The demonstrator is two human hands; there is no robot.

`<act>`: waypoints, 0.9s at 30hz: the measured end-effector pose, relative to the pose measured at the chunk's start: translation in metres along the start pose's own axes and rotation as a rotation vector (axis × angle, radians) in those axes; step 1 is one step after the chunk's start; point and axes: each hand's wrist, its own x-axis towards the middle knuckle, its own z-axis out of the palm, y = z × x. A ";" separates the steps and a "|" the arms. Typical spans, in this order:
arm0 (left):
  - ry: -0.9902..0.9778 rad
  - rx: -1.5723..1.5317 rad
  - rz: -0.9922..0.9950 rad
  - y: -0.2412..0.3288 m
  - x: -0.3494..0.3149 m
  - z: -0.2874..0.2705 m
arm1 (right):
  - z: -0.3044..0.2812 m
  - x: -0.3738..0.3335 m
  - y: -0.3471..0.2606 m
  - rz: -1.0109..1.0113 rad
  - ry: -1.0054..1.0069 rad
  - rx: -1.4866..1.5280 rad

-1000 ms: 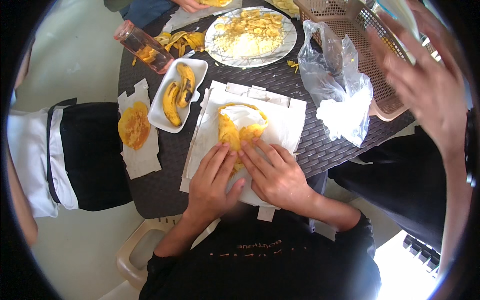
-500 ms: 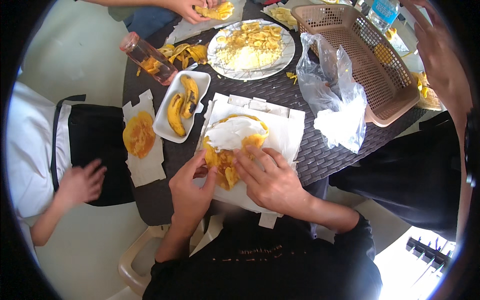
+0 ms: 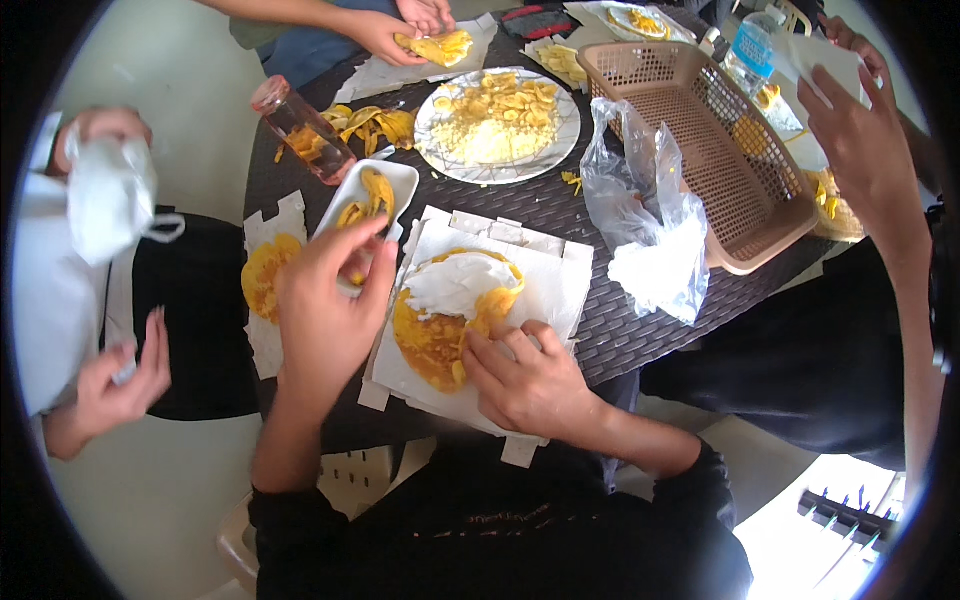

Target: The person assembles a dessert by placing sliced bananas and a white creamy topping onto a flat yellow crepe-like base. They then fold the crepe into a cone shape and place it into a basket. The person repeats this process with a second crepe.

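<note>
Blue-labelled bottle [image 3: 752,50], lettered black shirt [image 3: 500,550], right hand [image 3: 530,380] touching pancake [image 3: 423,345]

Yellow and brown on the pancake [image 3: 428,347] by the front edge of the tabletop [image 3: 640,345], gray lines on the white plate [image 3: 568,130].

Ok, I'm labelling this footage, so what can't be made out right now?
Head view, now:
- Bananas: lower parts, behind left hand.
- Pancake: part of right edge, under right hand.
- Bag: lower part, washed out by glare.
- Far co-worker: head, cut off by top edge.
</note>
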 end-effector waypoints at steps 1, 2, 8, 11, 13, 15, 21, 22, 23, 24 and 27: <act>0.022 -0.023 0.022 -0.002 0.015 0.006 | -0.002 0.001 -0.003 0.014 0.049 -0.029; 0.009 -0.034 0.055 -0.005 0.033 0.014 | -0.003 -0.001 -0.002 0.006 0.037 -0.048; -0.156 0.073 0.035 -0.043 0.129 0.086 | 0.000 -0.005 0.003 0.029 0.011 -0.050; -0.221 0.135 0.002 -0.060 0.163 0.107 | 0.002 -0.009 0.001 0.063 0.004 -0.009; -0.247 0.143 0.022 -0.080 0.182 0.123 | 0.001 -0.009 -0.001 0.075 0.013 -0.006; -0.266 0.177 0.080 -0.085 0.199 0.136 | -0.006 -0.006 -0.006 0.110 0.098 -0.015; -0.276 0.352 0.132 -0.091 0.231 0.155 | -0.007 -0.024 -0.005 0.164 0.128 0.020; -0.313 0.307 0.129 -0.096 0.235 0.160 | -0.007 -0.027 -0.005 0.167 0.126 0.024; -0.350 0.263 0.123 -0.102 0.239 0.163 | -0.006 -0.029 -0.005 0.172 0.126 0.026; -0.387 0.223 0.118 -0.107 0.244 0.165 | -0.006 -0.030 -0.005 0.178 0.127 0.027; -0.484 0.028 0.190 -0.111 0.248 0.178 | -0.005 -0.033 -0.006 0.188 0.128 0.026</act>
